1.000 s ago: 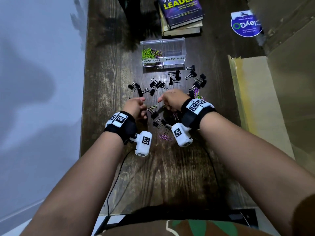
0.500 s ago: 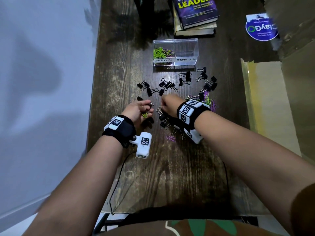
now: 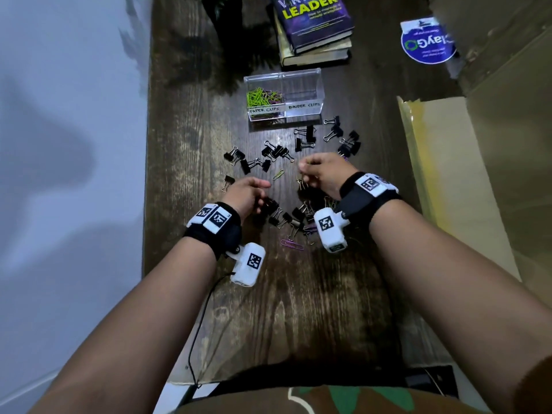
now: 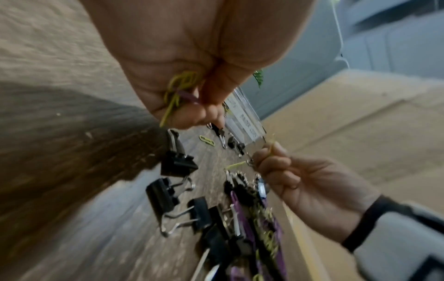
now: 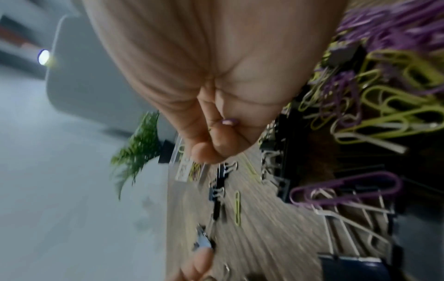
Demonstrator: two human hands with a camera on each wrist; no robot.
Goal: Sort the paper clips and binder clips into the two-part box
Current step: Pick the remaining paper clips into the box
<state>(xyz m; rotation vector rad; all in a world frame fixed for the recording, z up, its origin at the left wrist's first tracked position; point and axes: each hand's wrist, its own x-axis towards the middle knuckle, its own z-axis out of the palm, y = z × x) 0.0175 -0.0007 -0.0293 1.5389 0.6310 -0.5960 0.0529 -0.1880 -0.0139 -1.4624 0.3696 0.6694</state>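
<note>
Two hands low over the clip mess on the dark wooden table [image 3: 185, 121], both busy. Left hand [image 3: 246, 195] curled round a small bunch of green and purple paper clips [image 4: 180, 89], tucked against the palm, clear enough from the left wrist view. Right hand [image 3: 324, 174] closed too, fingers pinching a thin yellow-green paper clip [image 4: 271, 145] up near the thumb, plus a bit of purple peeking between the fingers in the right wrist view, too blurry to call.

Clear two-part box [image 3: 283, 95] sitting at the far side, past the pile, just in front of a stack of books [image 3: 313, 28]. Left half labelled PAPER CLIPS, already holding a heap of green and purple ones [image 3: 263, 98]. Right half labelled BINDER CLIPS, looks like nothing black in it.

Plenty of black binder clips [image 3: 274, 153] scattered between the box and the hands, more bunched at the far right [image 3: 346, 141] and another clump [image 3: 286, 218] near the wrists, mixed with coloured clips. One loose green paper clip [image 3: 278, 174] lying on the wood between the two hands, touching neither. One purple paper clip [image 3: 292, 244] on its own at the near edge of the pile.

Flat cardboard [image 3: 448, 174] off to the right, round blue sticker [image 3: 427, 43] at the far right
</note>
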